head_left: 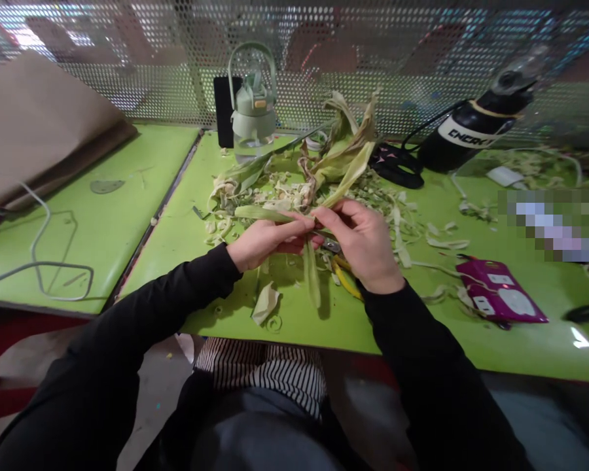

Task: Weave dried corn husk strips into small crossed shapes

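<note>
Between my two hands, over the near part of the table, is a pale green corn husk strip [313,281]. One end hangs down below my fingers, and another green length sticks out to the left above my left hand. My left hand [269,241] pinches the strip from the left with thumb and fingers. From the right, my right hand [366,239] grips it close to the left fingertips. Under my right hand lies a tool with yellow handles [346,280] and a metal part, partly hidden. Just behind my hands rises a heap of dried corn husks [341,157].
Husk scraps litter the green table [167,242]. At the back stand a water bottle [253,114], a dark phone-like slab [223,118] and a leaning black bottle [464,134]. A purple power strip [503,291] lies right; brown paper [44,124] and bent wire [61,265] lie left.
</note>
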{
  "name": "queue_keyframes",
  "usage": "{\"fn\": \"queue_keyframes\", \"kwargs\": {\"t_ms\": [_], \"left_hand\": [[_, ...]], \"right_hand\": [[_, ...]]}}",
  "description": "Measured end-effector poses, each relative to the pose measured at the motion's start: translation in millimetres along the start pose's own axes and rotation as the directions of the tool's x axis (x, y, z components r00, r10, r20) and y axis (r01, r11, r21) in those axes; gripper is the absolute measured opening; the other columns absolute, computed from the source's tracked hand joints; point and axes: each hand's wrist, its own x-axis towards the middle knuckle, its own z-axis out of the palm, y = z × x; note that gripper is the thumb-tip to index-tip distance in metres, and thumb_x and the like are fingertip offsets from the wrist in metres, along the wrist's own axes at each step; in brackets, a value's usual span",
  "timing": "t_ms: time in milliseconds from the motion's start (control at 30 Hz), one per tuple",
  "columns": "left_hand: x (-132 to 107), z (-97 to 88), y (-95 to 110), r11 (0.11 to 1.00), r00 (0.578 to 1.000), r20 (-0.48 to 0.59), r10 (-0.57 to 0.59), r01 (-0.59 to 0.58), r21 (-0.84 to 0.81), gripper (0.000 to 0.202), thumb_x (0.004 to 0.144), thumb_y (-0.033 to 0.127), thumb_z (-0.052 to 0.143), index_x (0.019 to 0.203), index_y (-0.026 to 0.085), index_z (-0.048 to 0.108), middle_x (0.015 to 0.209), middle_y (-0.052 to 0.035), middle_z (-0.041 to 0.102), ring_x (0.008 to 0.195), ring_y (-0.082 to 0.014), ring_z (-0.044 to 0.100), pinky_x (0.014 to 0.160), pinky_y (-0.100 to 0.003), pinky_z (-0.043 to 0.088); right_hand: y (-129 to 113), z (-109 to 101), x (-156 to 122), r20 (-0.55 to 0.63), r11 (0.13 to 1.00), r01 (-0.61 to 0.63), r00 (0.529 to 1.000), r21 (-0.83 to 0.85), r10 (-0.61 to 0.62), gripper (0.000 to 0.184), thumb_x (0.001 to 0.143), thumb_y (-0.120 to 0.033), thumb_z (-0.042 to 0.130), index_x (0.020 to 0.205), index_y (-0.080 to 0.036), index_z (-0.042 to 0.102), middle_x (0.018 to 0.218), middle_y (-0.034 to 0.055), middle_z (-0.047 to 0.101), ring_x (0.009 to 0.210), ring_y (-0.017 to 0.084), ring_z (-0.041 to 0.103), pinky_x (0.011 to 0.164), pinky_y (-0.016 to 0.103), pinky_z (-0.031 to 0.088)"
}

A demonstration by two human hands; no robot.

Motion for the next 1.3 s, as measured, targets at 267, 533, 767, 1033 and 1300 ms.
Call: {"fn": "queue_keyframes", "kwargs": {"t_ms": [267, 533, 767, 1033, 1300], "left_hand": [[0.9, 3.6, -5.8, 0.991, 0.993, -0.02, -0.113, 0.111, -0.073, 0.008, 0.092, 0.014, 0.061, 0.085, 0.013, 0.063, 0.079, -0.0031, 0.073, 0.072, -0.009, 0.069, 0.087, -0.03, 0.058], [6.9, 2.0, -9.5, 0.972, 0.992, -0.087, -0.095, 0.074, -0.222, 0.012, 0.094, 0.015, 0.058, 0.095, 0.011, 0.07, 0.094, -0.0094, 0.076, 0.083, -0.0108, 0.071, 0.089, -0.026, 0.058], [10.8, -7.9, -0.7, 0.965, 0.972, -0.215, 0.098, -0.145, -0.217, 0.019, 0.09, 0.004, 0.058, 0.104, 0.008, 0.07, 0.102, -0.0097, 0.076, 0.083, -0.0089, 0.07, 0.09, -0.022, 0.056], [13.3, -10.1, -4.2, 0.979, 0.96, -0.246, 0.131, -0.165, -0.12, 0.015, 0.093, 0.006, 0.058, 0.103, 0.01, 0.068, 0.1, -0.0086, 0.077, 0.097, -0.0141, 0.073, 0.1, -0.033, 0.054], [11.0, -7.1, -13.0, 0.97, 0.975, -0.156, 0.158, -0.182, -0.16, 0.01, 0.091, 0.008, 0.063, 0.098, 0.012, 0.068, 0.09, -0.0075, 0.078, 0.098, -0.0195, 0.074, 0.101, -0.039, 0.053]], "right_hand": [[1.5, 7.7, -4.8, -0.024, 0.997, -0.059, 0.998, 0.046, 0.06, 0.025, 0.086, -0.035, 0.069, 0.067, -0.02, 0.06, 0.064, -0.0028, 0.057, 0.06, 0.012, 0.049, 0.055, 0.027, 0.041], [8.3, 2.4, 0.7, -0.081, 0.977, 0.079, 0.992, -0.197, -0.097, 0.019, 0.092, -0.04, 0.063, 0.087, -0.022, 0.064, 0.083, 0.0014, 0.067, 0.069, 0.015, 0.056, 0.062, 0.03, 0.045], [4.0, 3.9, -3.9, 0.082, 0.839, 0.253, 0.966, -0.482, -0.244, 0.033, 0.093, -0.051, 0.06, 0.079, -0.021, 0.058, 0.07, 0.0021, 0.065, 0.061, 0.016, 0.055, 0.058, 0.03, 0.04], [-5.9, 7.2, -15.0, 0.206, 0.832, 0.305, 0.95, -0.464, -0.234, 0.026, 0.098, -0.032, 0.052, 0.075, -0.021, 0.056, 0.062, -0.0012, 0.057, 0.054, 0.013, 0.049, 0.056, 0.029, 0.034], [0.1, 17.2, -16.5, 0.293, 0.762, 0.488, 0.871, -0.426, -0.394, 0.032, 0.098, -0.025, 0.048, 0.066, -0.022, 0.044, 0.061, -0.0012, 0.048, 0.057, 0.014, 0.042, 0.058, 0.029, 0.034]]}}
